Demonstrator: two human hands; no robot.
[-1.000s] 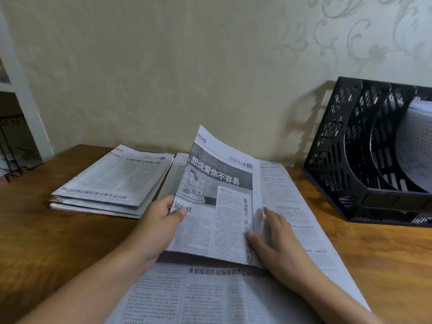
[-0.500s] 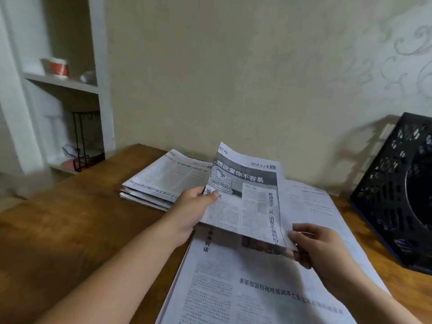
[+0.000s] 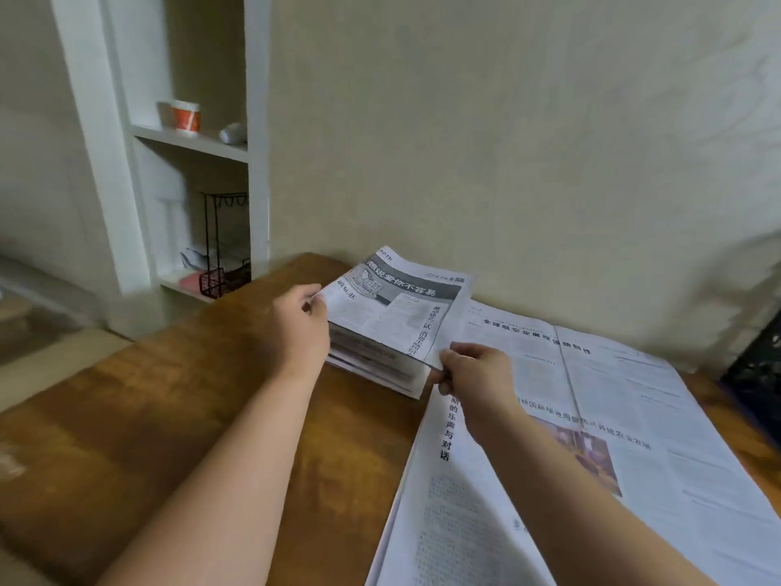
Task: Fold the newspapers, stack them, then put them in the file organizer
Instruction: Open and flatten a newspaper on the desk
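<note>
A folded newspaper [image 3: 397, 306] with a dark headline band hangs just above the stack of folded newspapers [image 3: 372, 365] near the table's far side. My left hand [image 3: 302, 323] pinches its left edge. Its near right corner is pinched by my right hand [image 3: 473, 374]. To the right, an unfolded newspaper [image 3: 591, 458] lies spread flat on the table. Only a dark sliver of the black file organizer [image 3: 756, 370] shows at the right edge.
The wooden table [image 3: 169, 416] stands against a beige wall. Left of it is a white shelf unit [image 3: 190, 141] holding a red-and-white cup [image 3: 186, 116] and, lower down, a black wire rack [image 3: 224, 247].
Both hands carried the folded newspaper left and lowered it over the stack. My view swung left, so the file organizer has nearly left the frame.
</note>
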